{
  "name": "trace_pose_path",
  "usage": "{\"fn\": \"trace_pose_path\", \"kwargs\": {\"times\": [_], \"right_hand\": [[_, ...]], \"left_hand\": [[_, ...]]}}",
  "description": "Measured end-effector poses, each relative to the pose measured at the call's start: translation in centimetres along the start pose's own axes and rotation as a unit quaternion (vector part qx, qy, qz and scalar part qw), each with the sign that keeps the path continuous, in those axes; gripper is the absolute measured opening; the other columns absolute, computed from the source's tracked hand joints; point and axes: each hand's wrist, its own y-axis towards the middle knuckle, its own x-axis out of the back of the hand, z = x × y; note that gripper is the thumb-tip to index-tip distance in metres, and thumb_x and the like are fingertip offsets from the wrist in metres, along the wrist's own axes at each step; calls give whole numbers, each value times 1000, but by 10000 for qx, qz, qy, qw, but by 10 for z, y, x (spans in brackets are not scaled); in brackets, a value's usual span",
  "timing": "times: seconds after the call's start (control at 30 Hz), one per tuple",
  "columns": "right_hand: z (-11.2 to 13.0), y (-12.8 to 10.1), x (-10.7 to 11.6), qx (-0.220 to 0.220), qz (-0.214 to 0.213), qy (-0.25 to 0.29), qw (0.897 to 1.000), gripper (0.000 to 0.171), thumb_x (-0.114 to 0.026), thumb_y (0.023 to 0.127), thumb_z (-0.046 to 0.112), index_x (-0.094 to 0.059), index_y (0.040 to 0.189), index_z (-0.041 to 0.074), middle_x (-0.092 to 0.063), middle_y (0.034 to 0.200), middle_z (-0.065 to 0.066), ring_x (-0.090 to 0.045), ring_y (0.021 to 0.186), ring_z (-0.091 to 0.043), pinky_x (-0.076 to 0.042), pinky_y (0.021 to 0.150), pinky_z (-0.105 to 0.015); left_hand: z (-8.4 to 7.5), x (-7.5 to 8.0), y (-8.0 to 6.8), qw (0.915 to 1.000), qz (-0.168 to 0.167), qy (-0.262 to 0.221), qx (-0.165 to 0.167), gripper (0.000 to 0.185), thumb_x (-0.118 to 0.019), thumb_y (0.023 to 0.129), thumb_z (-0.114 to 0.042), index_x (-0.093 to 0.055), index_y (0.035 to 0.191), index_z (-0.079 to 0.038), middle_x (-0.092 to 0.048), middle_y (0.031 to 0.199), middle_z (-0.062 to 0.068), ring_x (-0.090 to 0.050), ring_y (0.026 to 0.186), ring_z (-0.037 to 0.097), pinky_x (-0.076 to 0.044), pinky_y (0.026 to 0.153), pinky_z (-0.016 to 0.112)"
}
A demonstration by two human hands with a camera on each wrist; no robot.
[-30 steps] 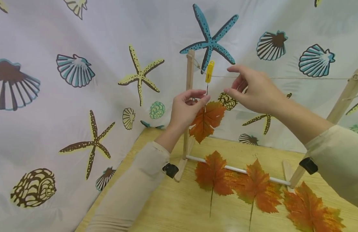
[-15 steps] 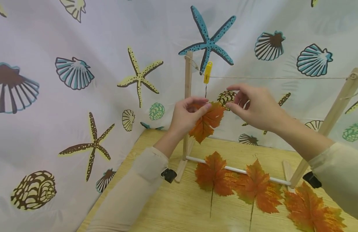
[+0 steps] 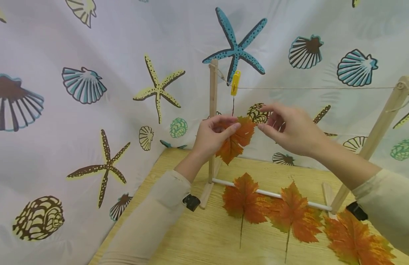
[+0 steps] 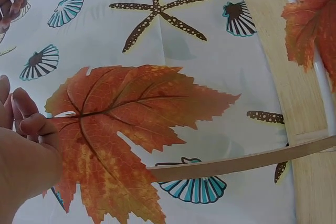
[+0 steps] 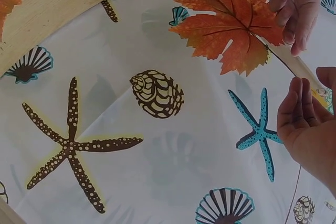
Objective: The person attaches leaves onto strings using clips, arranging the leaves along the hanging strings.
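Hanging: orange leaf (image 3: 237,140), under the yellow clip (image 3: 235,82) on the string (image 3: 307,88); probably just straightening it
Left hand (image 3: 211,134): at the leaf, can't tell if pinching
Right hand (image 3: 294,129): loose, holding nothing
Spare leaves (image 3: 292,215): ease off, then grab one, I'd guess

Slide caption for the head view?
Left hand and right hand near an orange leaf, hung from string by a yellow clothespin.

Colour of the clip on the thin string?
The slim plastic clip is bright yellow; it shows best in the head view.
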Motion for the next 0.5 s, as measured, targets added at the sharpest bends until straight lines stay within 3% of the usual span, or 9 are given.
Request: {"fn": "trace_pose_path", "kwargs": {"times": [0.3, 0.5], "right_hand": [[-10, -12, -11, -301, 128, 111, 9994, 33, -64, 99, 27, -62, 127, 10, -67, 86, -2, -61, 72, -13, -52, 68, -31], [-14, -17, -18, -305, 228, 182, 9991, 33, -64, 99, 28, -62, 127, 12, -68, 85, -1, -61, 66, -10, -51, 64, -30]], "left_hand": [[7, -1, 0, 9995, 301, 77, -19, 25, -73, 92, -31, -73, 112, -16, -68, 101, 0, -54, 75, 15, -45, 63, 24], [7, -4, 0, 9989, 438, 114, -80, 24, -73, 93, -30, -73, 112, -15, -70, 96, 0, -57, 75, 22, -52, 68, 42]]}}
